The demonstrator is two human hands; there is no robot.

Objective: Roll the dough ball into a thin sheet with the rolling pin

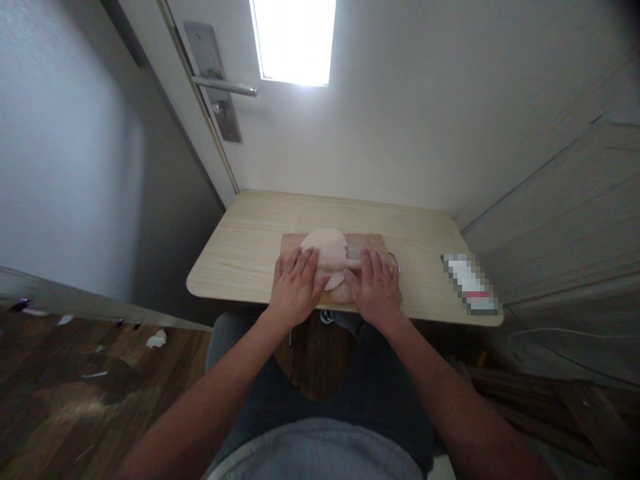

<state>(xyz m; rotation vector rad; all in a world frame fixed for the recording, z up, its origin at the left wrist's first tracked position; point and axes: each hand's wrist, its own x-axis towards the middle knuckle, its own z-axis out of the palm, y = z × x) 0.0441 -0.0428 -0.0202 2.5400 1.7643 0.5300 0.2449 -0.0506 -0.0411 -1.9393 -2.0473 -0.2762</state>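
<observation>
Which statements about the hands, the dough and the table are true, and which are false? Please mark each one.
1. The left hand and the right hand are on the pin. True.
2. The dough lies on the board. True.
3. The pin stands upright. False: it lies across the dough.
4. All of the dough is beyond the pin. False: some shows on the near side too.
5. A pixelated thing lies on the table. True.
6. It is left of the board. False: it is to the right.
</observation>
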